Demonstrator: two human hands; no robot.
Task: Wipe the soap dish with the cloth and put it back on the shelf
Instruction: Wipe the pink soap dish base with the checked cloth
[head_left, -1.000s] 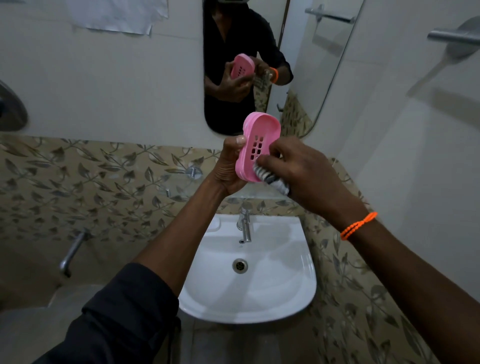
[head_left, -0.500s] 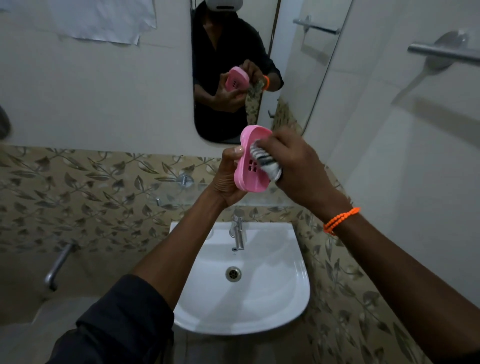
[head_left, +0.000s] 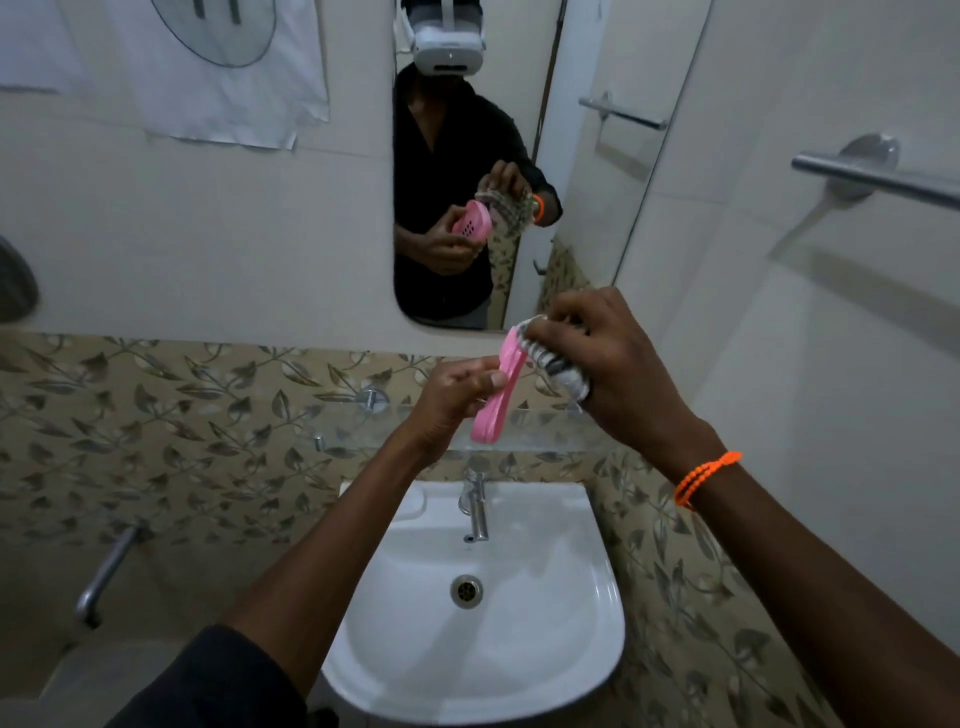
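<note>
The pink slotted soap dish (head_left: 497, 395) is held almost edge-on above the sink, gripped at its left side by my left hand (head_left: 451, 400). My right hand (head_left: 608, 364) clutches a striped grey-and-white cloth (head_left: 556, 364) and presses it against the dish's upper right end. A glass shelf (head_left: 545, 431) runs along the wall right behind and below the dish. The mirror (head_left: 519, 156) repeats the dish, cloth and both hands.
A white basin (head_left: 545, 623) with a chrome tap (head_left: 477, 506) sits below my hands. A towel bar (head_left: 878, 179) juts from the right wall. White paper (head_left: 223, 78) hangs on the left wall. A grab bar (head_left: 104, 577) is mounted low on the left.
The dish has turned from showing its slotted face to nearly edge-on. My right hand with the cloth slid from the lower part up to the dish's top end. The view tilted upward.
</note>
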